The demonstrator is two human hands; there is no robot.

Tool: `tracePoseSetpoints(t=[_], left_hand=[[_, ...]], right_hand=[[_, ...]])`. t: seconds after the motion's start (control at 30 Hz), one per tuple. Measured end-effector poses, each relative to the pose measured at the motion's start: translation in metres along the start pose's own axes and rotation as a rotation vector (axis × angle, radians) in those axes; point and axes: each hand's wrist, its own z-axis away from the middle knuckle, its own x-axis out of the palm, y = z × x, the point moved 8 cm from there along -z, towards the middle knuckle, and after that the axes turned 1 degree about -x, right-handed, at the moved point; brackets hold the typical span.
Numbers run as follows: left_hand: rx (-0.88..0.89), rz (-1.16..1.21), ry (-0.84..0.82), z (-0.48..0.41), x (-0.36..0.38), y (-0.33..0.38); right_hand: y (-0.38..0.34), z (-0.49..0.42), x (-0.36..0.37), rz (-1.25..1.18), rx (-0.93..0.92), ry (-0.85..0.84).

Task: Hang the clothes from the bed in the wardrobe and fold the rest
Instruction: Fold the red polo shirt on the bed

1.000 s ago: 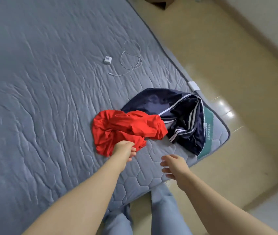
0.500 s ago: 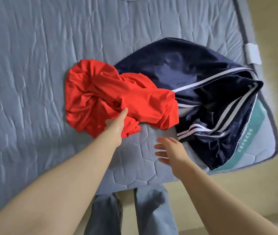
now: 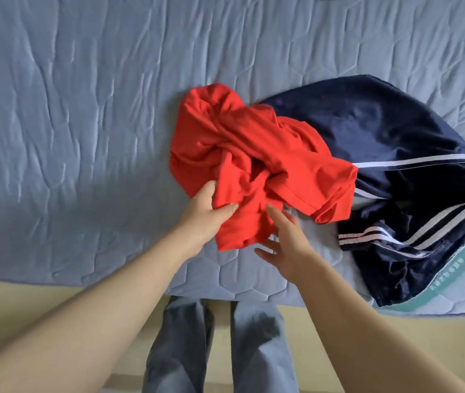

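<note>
Your left hand point(image 3: 205, 214) pinches the lower left edge of the crumpled red garment point(image 3: 254, 154), thumb on top of the cloth. Your right hand point(image 3: 285, 245) is released, fingers straight and spread, one tip touching the red cloth's lower edge. Red garment: centre of frame, on the blue quilted mattress point(image 3: 83, 109). Its right side overlaps the navy striped garment point(image 3: 395, 143) at centre right.

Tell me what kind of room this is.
Most likely a bedroom: a quilted blue mattress fills the view, a red shirt and a navy striped garment lie crumpled on it, and a pale floor shows past its edge.
</note>
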Motion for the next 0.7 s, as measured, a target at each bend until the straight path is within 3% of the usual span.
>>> tracePoseSetpoints(t=[0.1, 0.2, 0.33, 0.5, 0.6, 0.7], left_hand=[[0.073, -0.292, -0.297, 0.022, 0.002, 0.0], [-0.098, -0.177, -0.404, 0.038, -0.026, -0.014], [-0.415, 0.141, -0.162, 0.04, -0.082, -0.034], [-0.571, 0.283, 0.148, 0.038, -0.114, -0.064], [-0.704, 0.45, 0.075, 0.048, -0.1, -0.08], [-0.662, 0.442, 0.033, 0.052, -0.1, -0.089]], right_hand=[[-0.006, 0.002, 0.029, -0.194, -0.056, -0.019], [0.001, 0.016, 0.04, -0.092, -0.135, 0.18], [0.017, 0.038, 0.063, -0.028, -0.153, 0.226], [0.064, 0.063, 0.11, 0.091, -0.024, 0.031], [0.086, 0.075, 0.125, 0.095, 0.033, -0.088], [0.093, 0.075, 0.111, 0.176, 0.004, 0.021]])
